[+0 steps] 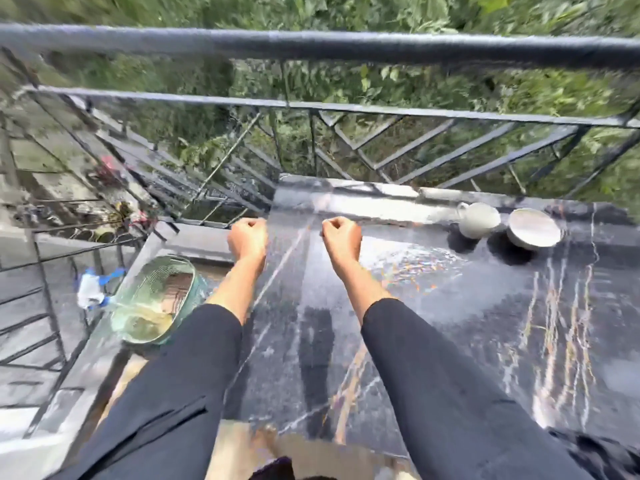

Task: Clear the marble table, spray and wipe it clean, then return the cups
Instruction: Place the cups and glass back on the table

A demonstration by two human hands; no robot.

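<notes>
1. Nearest, two arms in dark sleeves (450, 393) reach forward over the worktop (485, 341), a dark marble slab with pale and orange veins; its surface is blurred and shows a wet-looking sheen toward the middle.
2. Just left of the left sleeve, at the worktop's left edge, sits a green mesh basket (156, 299), tilted on its side; what lies inside it is too blurred to name.
3. Left of the basket, a white and blue object (91, 289) lies lower down, past the worktop's edge; its shape is not clear.
4. Farther out, the left hand (247, 239) is curled into a fist above the worktop's left part, grasping nothing that can be seen.
5. Beside it, the right hand (341, 239) is likewise clenched into a fist, with nothing visible in it; the two hands are near each other but apart.
6. The cups lie to the right of the right hand and slightly farther back, well apart from it: a pale mug (479, 220) and, just beside it on its right, a pale bowl-like cup (533, 228), both resting on the worktop near its far edge.
7. No brand, label or writing can be read on anything.
8. Beyond the worktop runs a dark metal railing (346, 48) with diagonal bars, and behind it green foliage (415, 12).
</notes>
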